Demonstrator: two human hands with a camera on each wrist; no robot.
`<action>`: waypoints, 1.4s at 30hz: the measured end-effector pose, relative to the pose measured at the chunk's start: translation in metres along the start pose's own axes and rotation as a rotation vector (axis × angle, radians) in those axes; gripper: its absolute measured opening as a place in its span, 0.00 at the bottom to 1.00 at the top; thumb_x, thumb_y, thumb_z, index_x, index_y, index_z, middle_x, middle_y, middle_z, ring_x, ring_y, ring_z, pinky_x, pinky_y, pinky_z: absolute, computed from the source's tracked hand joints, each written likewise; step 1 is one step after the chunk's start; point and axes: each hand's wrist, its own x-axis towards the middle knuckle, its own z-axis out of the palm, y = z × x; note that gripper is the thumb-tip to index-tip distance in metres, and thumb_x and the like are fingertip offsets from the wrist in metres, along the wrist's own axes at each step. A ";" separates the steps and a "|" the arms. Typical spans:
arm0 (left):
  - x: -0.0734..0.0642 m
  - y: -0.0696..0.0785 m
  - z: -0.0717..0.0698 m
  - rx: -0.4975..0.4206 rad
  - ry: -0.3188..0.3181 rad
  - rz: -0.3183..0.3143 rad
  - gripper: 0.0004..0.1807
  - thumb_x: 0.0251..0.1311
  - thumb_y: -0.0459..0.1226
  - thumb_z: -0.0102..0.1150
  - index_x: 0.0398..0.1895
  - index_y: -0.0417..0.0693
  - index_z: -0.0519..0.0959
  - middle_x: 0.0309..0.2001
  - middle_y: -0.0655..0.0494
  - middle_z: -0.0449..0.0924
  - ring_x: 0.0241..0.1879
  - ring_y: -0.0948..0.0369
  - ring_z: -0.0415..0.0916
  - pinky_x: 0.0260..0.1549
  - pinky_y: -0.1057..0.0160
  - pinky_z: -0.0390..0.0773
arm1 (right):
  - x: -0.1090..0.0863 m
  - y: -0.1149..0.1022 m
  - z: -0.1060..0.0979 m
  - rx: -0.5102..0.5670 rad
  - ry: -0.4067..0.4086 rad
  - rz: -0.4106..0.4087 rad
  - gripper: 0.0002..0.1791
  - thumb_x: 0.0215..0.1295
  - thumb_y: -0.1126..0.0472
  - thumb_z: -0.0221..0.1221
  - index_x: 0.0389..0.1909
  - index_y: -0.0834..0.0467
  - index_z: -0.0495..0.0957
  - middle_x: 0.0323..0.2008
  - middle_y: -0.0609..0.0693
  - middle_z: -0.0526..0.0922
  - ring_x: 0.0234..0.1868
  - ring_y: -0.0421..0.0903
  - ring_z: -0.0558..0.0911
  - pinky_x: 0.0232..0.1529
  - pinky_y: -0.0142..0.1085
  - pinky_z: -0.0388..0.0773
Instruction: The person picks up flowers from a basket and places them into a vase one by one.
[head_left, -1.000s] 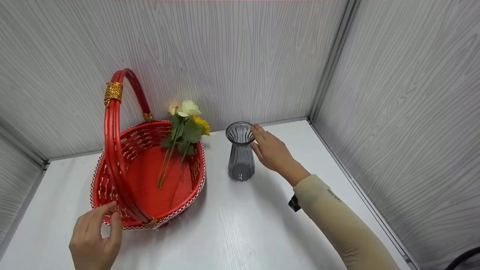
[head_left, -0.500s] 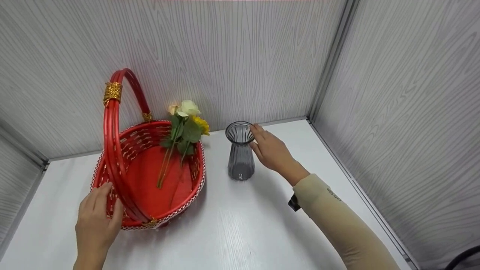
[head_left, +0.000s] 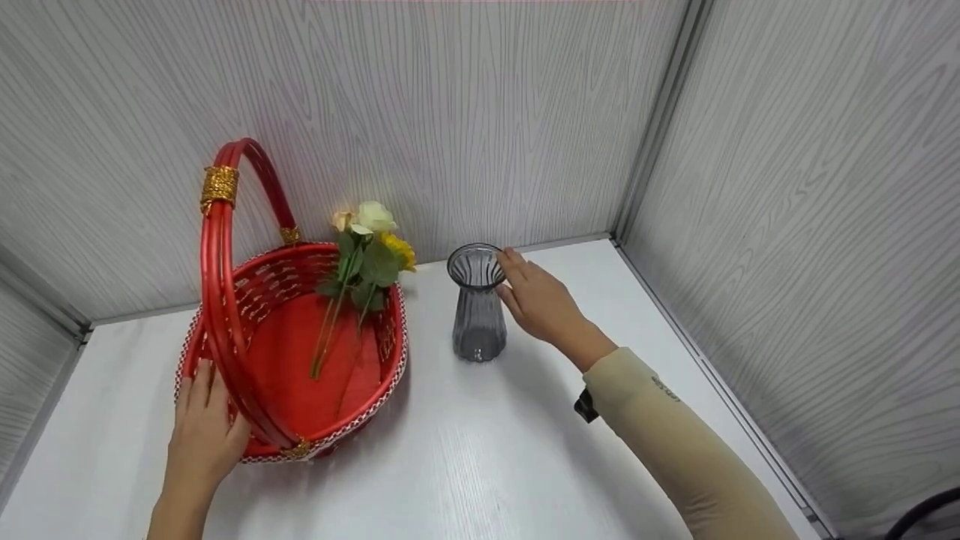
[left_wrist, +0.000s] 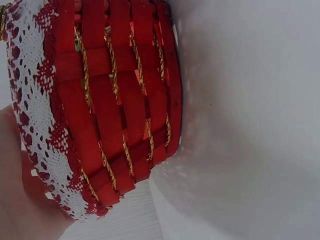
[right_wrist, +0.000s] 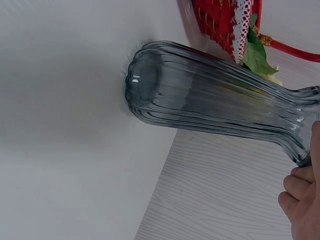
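Note:
A red woven basket (head_left: 315, 409) with a tall arched handle stands on the left of the table. My left hand (head_left: 202, 435) lies over its near left rim, fingers fairly straight and reaching inside. In the left wrist view the lace trim (left_wrist: 50, 125) covers part of that hand (left_wrist: 20, 195). Flowers with green stems, among them a white rose (head_left: 375, 217) and a yellow flower (head_left: 400, 251), lean on the basket's far right rim. A grey fluted glass vase (head_left: 478, 322) stands upright right of the basket. Straight fingers of my right hand (head_left: 544, 300) touch its flared rim from the right.
The white table (head_left: 457, 450) runs up to a wood-grain back wall (head_left: 465, 112) and a side wall (head_left: 825, 225) on the right. A black cable (head_left: 926, 510) shows at the lower right.
My left hand has moved forward from the basket's near edge onto its left rim, its fingers now over the rim. The right hand stays at the vase.

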 end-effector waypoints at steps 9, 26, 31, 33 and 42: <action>0.004 -0.003 0.002 0.035 -0.061 -0.025 0.33 0.62 0.41 0.40 0.70 0.39 0.49 0.70 0.35 0.42 0.68 0.38 0.33 0.62 0.37 0.35 | 0.000 0.002 -0.003 0.023 0.030 -0.054 0.36 0.70 0.45 0.41 0.70 0.63 0.47 0.69 0.60 0.52 0.70 0.52 0.52 0.67 0.45 0.51; 0.003 -0.004 0.008 0.096 -0.053 -0.058 0.36 0.63 0.42 0.41 0.70 0.36 0.44 0.70 0.36 0.42 0.68 0.39 0.38 0.64 0.40 0.36 | 0.007 -0.112 0.011 0.486 0.412 -0.197 0.21 0.63 0.53 0.54 0.56 0.53 0.74 0.58 0.46 0.72 0.60 0.37 0.68 0.59 0.32 0.65; 0.004 -0.002 0.012 0.102 -0.070 -0.062 0.37 0.64 0.44 0.40 0.70 0.35 0.44 0.70 0.35 0.42 0.68 0.40 0.38 0.64 0.42 0.37 | 0.016 -0.134 0.034 0.800 0.309 -0.077 0.18 0.63 0.56 0.56 0.52 0.58 0.76 0.51 0.50 0.78 0.54 0.38 0.75 0.53 0.31 0.71; 0.004 -0.002 0.012 0.100 -0.074 -0.063 0.36 0.65 0.45 0.38 0.70 0.34 0.44 0.70 0.35 0.42 0.68 0.40 0.38 0.65 0.43 0.38 | 0.019 -0.142 0.042 0.930 0.251 0.008 0.18 0.63 0.56 0.56 0.51 0.59 0.77 0.49 0.53 0.80 0.50 0.40 0.78 0.48 0.30 0.74; 0.002 -0.002 0.010 0.102 -0.062 -0.086 0.35 0.65 0.45 0.37 0.69 0.32 0.46 0.69 0.34 0.44 0.69 0.42 0.39 0.65 0.44 0.40 | 0.038 -0.186 0.061 1.315 0.044 0.390 0.16 0.61 0.56 0.57 0.50 0.55 0.78 0.44 0.45 0.81 0.45 0.38 0.78 0.46 0.32 0.74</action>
